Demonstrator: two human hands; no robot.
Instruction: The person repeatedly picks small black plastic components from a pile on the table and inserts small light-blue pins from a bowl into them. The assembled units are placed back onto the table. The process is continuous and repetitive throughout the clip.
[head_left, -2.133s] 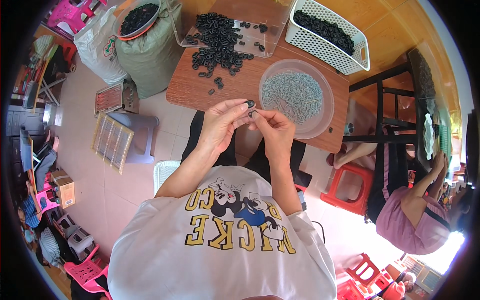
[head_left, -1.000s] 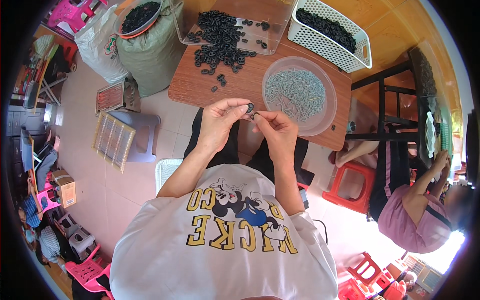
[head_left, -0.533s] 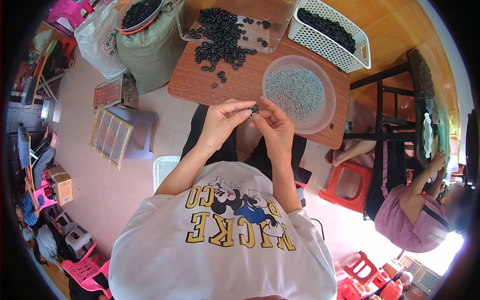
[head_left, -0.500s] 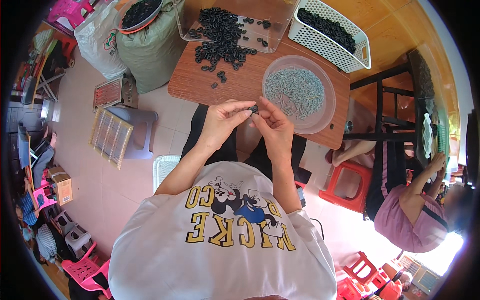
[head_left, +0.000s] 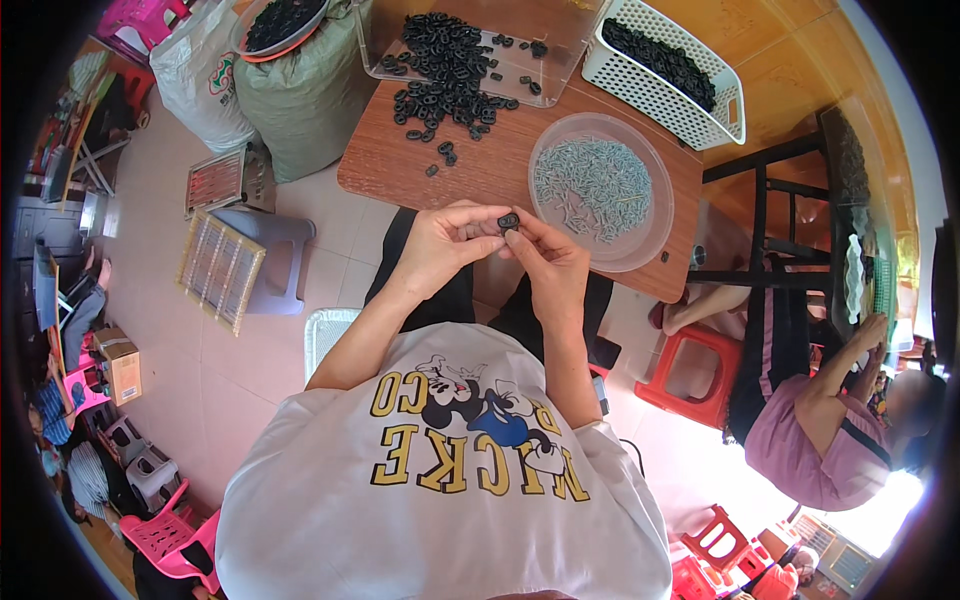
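Just beyond my lap, at the table's near edge, both hands meet around a small black oval plastic part [head_left: 508,221]. My right hand [head_left: 553,265] pinches it between thumb and fingers. My left hand [head_left: 447,243] is closed too, its thumb and forefinger tips against the part's left side; whether anything smaller sits between them is hidden. Many like black parts [head_left: 440,90] lie heaped at the mouth of a clear plastic bin [head_left: 545,60] and spill onto the brown table [head_left: 385,150]. Right of them stands a round translucent tub [head_left: 655,240] of silvery screws [head_left: 595,180].
A white perforated basket [head_left: 722,125] full of black parts stands at the back right. Stuffed sacks [head_left: 300,120] stand left of the table, near a grey-blue stool [head_left: 285,262]. On the right another person [head_left: 820,430] works by a red stool [head_left: 690,380].
The black part has turned so that more of its face shows between my fingers. My right fingers have closed in around it; my left hand has barely shifted.
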